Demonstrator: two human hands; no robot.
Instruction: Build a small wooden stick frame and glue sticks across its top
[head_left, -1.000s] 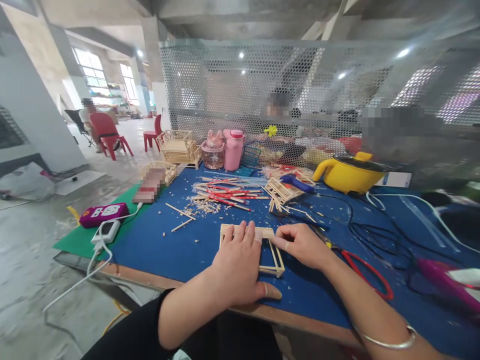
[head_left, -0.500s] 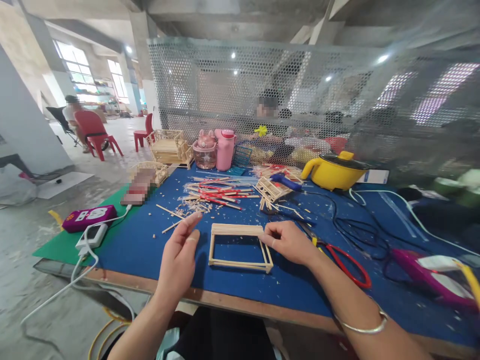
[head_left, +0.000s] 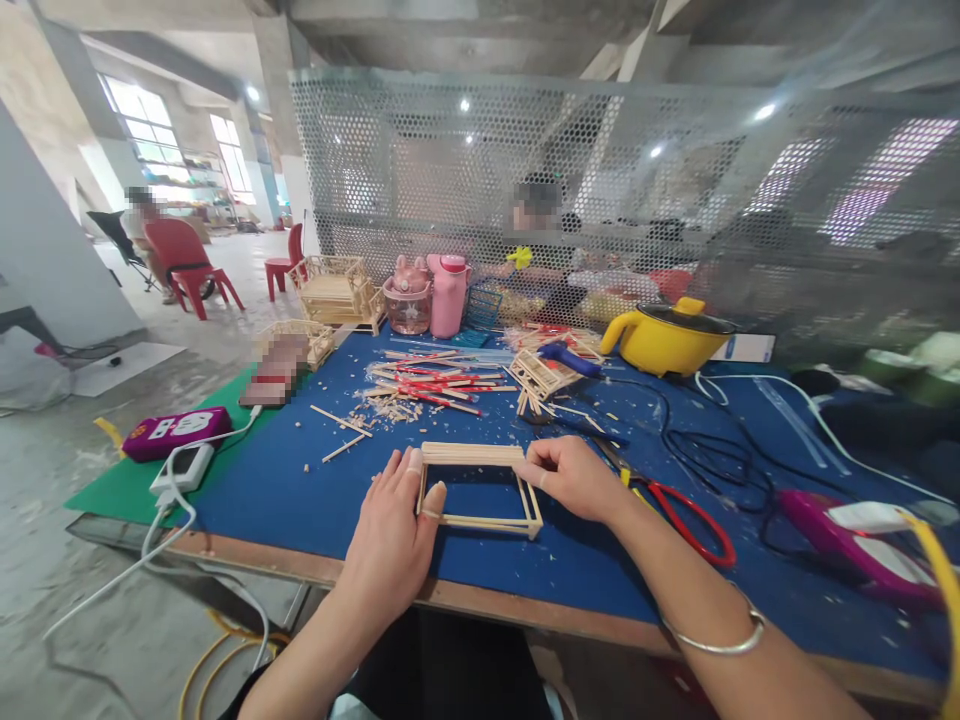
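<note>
A small rectangular frame of thin wooden sticks (head_left: 474,454) rests on the blue table top in front of me, several sticks side by side along its far edge. At its left end is my left hand (head_left: 394,525), the thumb over the near left part and the fingers along the outer side. My right hand (head_left: 571,480) pinches the far right corner between thumb and curled fingers. Beyond the frame lie loose sticks with red wrapping (head_left: 431,380) and small wood scraps (head_left: 394,408). Two single sticks (head_left: 341,420) lie to the left.
Red-handled pliers (head_left: 690,520), a blue-handled tool (head_left: 570,360) and dark cables (head_left: 694,460) lie to the right. A yellow pot (head_left: 671,340), a pink bottle (head_left: 448,298) and finished stick models (head_left: 337,285) stand farther back. A perforated metal screen (head_left: 435,170) rises behind; people sit beyond.
My left hand has moved right and closed onto the left end of the stick frame. My right hand keeps its hold on the far right corner.
</note>
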